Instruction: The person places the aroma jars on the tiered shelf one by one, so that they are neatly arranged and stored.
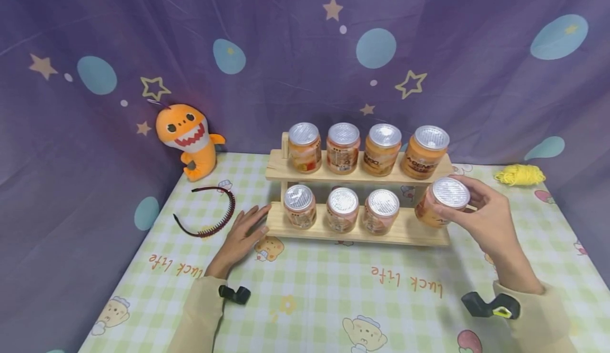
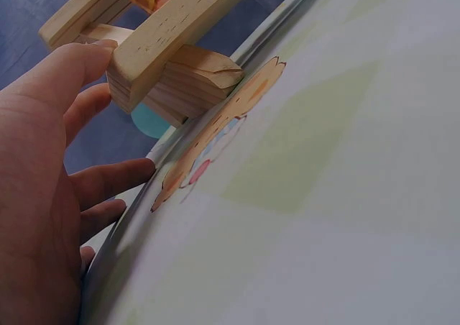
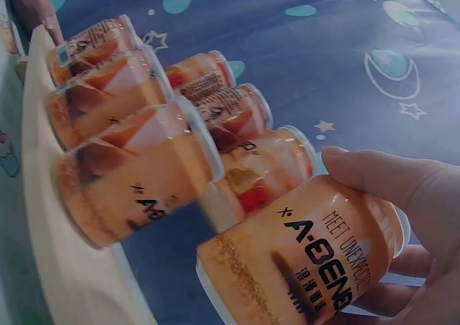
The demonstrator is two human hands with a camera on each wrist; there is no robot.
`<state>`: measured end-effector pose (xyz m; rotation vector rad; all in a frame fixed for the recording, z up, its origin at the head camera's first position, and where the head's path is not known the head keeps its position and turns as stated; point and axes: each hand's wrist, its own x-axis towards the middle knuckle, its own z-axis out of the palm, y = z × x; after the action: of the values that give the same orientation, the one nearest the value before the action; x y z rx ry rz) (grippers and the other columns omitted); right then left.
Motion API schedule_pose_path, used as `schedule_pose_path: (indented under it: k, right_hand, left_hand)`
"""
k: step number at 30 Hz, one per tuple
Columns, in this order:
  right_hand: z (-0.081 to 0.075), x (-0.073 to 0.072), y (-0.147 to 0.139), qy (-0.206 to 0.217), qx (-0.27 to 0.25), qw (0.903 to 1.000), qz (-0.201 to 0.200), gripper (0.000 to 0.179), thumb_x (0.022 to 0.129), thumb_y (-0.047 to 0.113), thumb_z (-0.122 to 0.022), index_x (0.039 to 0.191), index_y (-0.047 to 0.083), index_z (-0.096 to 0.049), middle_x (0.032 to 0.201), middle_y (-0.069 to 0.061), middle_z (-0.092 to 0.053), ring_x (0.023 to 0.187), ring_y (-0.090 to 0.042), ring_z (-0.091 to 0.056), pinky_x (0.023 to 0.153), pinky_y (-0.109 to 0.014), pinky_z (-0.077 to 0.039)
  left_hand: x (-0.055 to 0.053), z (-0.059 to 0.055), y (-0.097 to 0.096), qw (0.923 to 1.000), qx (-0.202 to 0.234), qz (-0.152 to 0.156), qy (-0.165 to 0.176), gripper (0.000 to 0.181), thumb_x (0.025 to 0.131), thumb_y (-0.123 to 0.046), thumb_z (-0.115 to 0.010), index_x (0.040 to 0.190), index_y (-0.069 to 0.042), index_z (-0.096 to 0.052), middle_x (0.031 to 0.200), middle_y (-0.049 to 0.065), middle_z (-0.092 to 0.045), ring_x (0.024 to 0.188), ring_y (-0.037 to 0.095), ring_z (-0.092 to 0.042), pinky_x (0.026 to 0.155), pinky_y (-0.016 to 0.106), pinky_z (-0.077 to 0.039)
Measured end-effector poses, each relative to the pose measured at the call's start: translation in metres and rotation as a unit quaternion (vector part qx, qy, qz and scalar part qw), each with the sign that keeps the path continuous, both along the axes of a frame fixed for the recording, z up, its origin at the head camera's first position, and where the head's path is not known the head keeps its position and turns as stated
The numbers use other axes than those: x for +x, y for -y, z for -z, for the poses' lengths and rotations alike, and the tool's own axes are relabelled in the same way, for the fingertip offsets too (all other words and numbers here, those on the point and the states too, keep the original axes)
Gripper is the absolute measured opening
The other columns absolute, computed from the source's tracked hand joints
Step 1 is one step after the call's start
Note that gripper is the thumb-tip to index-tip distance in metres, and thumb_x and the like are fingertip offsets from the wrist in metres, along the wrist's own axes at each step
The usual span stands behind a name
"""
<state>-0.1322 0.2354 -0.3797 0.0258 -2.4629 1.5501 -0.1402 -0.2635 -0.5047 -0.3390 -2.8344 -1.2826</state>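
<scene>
My right hand (image 1: 491, 213) grips an orange labelled can (image 3: 302, 257) with a silvery lid, thumb on one side and fingers on the other. The held can is at the right end of the lower tier of a wooden two-tier rack (image 1: 405, 231); in the right wrist view a gap shows between it and the rack's board. Three similar cans, such as the nearest one (image 3: 136, 170), stand on that tier to its left. The left hand (image 1: 243, 236) touches the rack's left end with thumb and index finger (image 2: 90, 109), the other fingers spread loosely by the tablecloth.
Several more cans (image 1: 343, 149) stand along the upper tier. An orange shark plush (image 1: 190, 141) and a dark toothed headband (image 1: 229, 215) are at the left on the checked tablecloth (image 1: 310, 289). Yellow yarn (image 1: 519, 174) lies far right. A purple curtain (image 1: 286, 51) hangs behind.
</scene>
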Motion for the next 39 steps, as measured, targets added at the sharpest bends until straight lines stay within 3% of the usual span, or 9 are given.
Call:
schedule_pose_path:
  k: [13, 25, 39]
  right_hand:
    - [0.023, 0.000, 0.012, 0.015, 0.016, 0.9993, -0.031, 0.067, 0.074, 0.010, -0.089, 0.134, 0.002, -0.059, 0.099, 0.035, -0.063, 0.090, 0.013, -0.063, 0.070, -0.009, -0.054]
    - [0.035, 0.003, 0.018, 0.016, 0.002, 0.9986, -0.051, 0.071, 0.075, 0.007, -0.087, 0.136, -0.005, -0.055, 0.100, 0.038, -0.061, 0.091, 0.014, -0.062, 0.072, -0.010, -0.056]
    - [0.044, 0.004, 0.019, 0.021, -0.001, 0.9981, -0.057, 0.070, 0.077, 0.006, -0.085, 0.139, -0.003, -0.053, 0.103, 0.038, -0.058, 0.092, 0.014, -0.061, 0.073, -0.010, -0.055]
  left_hand:
    - [0.001, 0.000, 0.000, 1.0000, -0.002, -0.003, 0.002, 0.053, 0.101, -0.029, -0.057, 0.152, -0.021, -0.045, 0.159, 0.010, -0.042, 0.152, 0.040, -0.028, 0.128, 0.059, 0.000]
    - [0.000, -0.002, -0.001, 1.0000, -0.002, -0.003, 0.004, 0.053, 0.101, -0.030, -0.057, 0.152, -0.022, -0.045, 0.160, 0.010, -0.043, 0.152, 0.040, -0.028, 0.128, 0.059, 0.000]
    - [0.000, -0.001, -0.001, 1.0000, 0.001, 0.003, 0.002, 0.053, 0.101, -0.029, -0.057, 0.152, -0.021, -0.045, 0.159, 0.010, -0.044, 0.152, 0.041, -0.028, 0.128, 0.060, -0.001]
